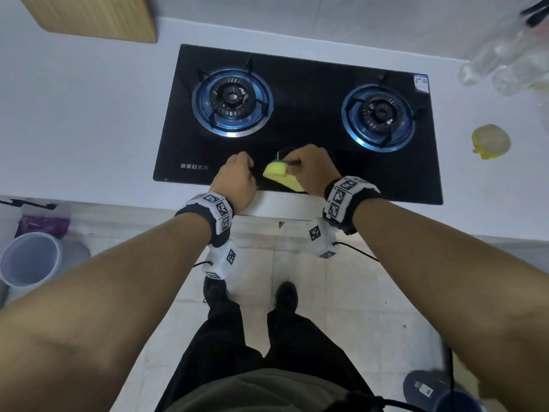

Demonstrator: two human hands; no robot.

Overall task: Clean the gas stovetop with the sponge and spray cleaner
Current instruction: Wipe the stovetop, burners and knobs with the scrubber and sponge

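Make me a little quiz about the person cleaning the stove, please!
1. True or false: the yellow sponge is in the left hand.
2. How many burners does the black stovetop have?
3. Where is the sponge? A) on the left burner B) at the stovetop's front edge, in the middle C) on the floor

Key: 1. False, the right hand holds it. 2. Two. 3. B.
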